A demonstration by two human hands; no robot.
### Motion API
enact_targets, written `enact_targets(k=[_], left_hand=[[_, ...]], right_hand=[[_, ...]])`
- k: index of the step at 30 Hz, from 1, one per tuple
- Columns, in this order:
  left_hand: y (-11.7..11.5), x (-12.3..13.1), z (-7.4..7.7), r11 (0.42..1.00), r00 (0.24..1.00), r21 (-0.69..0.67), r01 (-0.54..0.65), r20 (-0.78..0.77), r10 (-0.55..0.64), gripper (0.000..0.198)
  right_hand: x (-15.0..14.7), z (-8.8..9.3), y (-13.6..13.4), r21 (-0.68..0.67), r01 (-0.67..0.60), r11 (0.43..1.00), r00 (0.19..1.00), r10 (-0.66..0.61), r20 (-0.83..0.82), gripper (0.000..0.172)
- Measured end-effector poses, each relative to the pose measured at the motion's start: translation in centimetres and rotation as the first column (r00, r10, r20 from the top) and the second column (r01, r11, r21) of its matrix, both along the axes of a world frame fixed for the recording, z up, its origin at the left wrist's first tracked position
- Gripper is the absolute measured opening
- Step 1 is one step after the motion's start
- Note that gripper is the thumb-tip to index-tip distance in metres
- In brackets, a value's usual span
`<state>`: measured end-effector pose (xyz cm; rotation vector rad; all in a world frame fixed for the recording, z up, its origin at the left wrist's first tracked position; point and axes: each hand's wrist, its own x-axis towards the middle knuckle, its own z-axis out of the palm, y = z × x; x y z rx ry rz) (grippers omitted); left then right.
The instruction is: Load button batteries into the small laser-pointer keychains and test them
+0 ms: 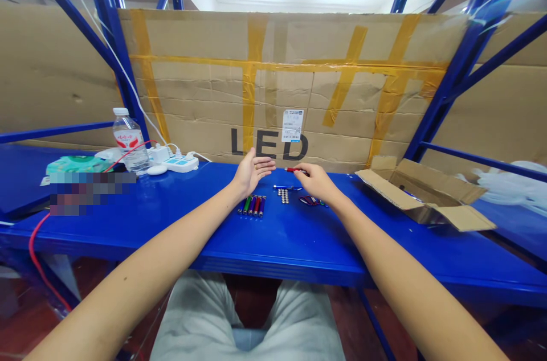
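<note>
My left hand (252,172) hovers above the blue shelf (299,236) with its palm turned up and fingers stretched out, holding nothing. My right hand (314,180) is closed on a small red pen-shaped torch (293,169), whose tip points left toward the left hand. Below the left hand lies a row of several coloured small torches (252,205). A cluster of small silver button cells (282,196) sits between the hands. A blue torch (285,187) lies just behind the cells. Some red and blue clips or rings (311,200) lie under my right wrist.
An open cardboard box (427,193) stands at the right. A water bottle (129,142), a white power strip (179,163), a red cable (36,247) and a green packet (74,165) are at the left. A taped cardboard sheet marked LED (290,82) backs the shelf.
</note>
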<state>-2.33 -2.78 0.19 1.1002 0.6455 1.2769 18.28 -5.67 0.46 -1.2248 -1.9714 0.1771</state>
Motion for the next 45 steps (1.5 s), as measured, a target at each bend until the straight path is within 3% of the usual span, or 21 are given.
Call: enact_targets(k=[45], left_hand=[[-0.17, -0.07, 0.25, 0.999, 0.998, -0.036, 0.030, 0.059, -0.028, 0.063]], right_hand=[[0.15, 0.01, -0.02, 0.023, -0.011, 1.000, 1.000, 0.010, 0.004, 0.025]])
